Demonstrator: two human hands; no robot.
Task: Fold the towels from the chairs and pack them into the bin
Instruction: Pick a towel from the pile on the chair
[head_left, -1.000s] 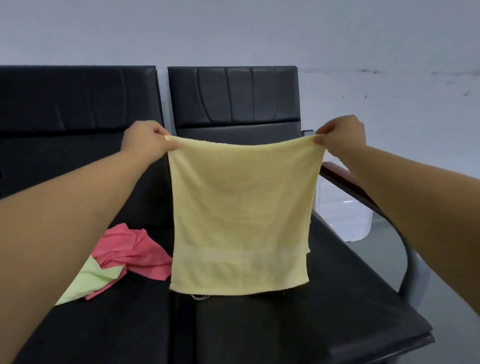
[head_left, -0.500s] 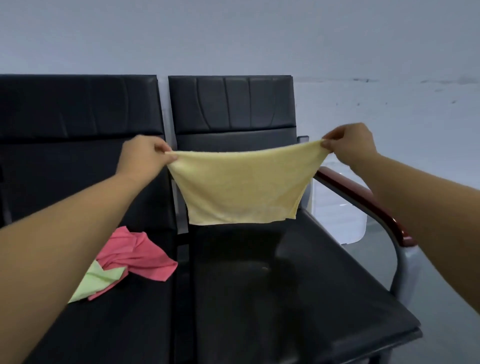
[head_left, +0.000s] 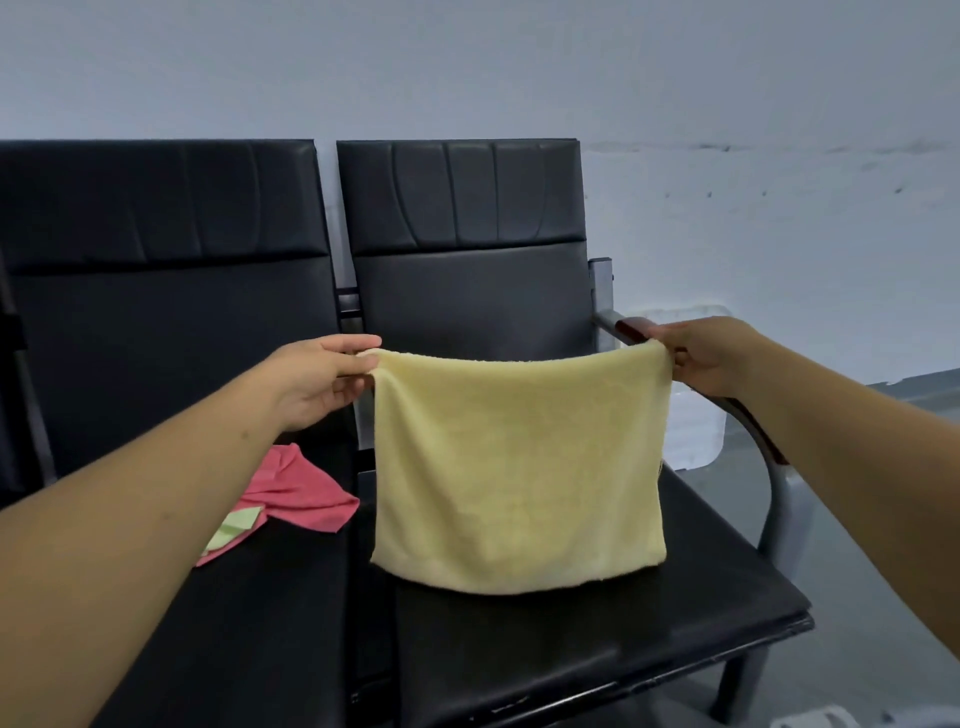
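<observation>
- Black padded seats of two adjoining chairs fill the foreground: the right chair (head_left: 597, 639) and the left chair (head_left: 171, 623), joined side by side.
- Two bare forearms enter from the lower corners and reach forward over the seats.
- Yellow towel (head_left: 519, 467): doubled over and hanging as a roughly square panel above the right chair's seat. Its upper edge sags slightly between the two hands. Its lower edge is at or just above the seat surface; contact cannot be confirmed.
- Left hand (head_left: 317, 379): pinching the towel's upper left corner between thumb and fingers, palm turned partly toward the camera.
- Right hand (head_left: 711, 353): clenched around the towel's upper right corner, knuckles up, positioned just in front of the armrest.
- Pink towel (head_left: 291, 488): lying crumpled on the left chair's seat, near the gap between the two seats and partly hidden by the left forearm.
- Light green towel (head_left: 236, 525): a small visible portion, tucked against the pink towel on the same seat.
- Armrest (head_left: 636, 328): reddish-brown pad on a grey metal frame, mounted on the right chair's outer side.
- White bin (head_left: 693, 441): standing on the floor beyond the armrest, partly hidden by the yellow towel and the right hand.
- Chair backrests are black and panelled, standing upright behind the seats.
- Pale wall (head_left: 467, 67): closes the background, with faint scuff marks on its right portion.
</observation>
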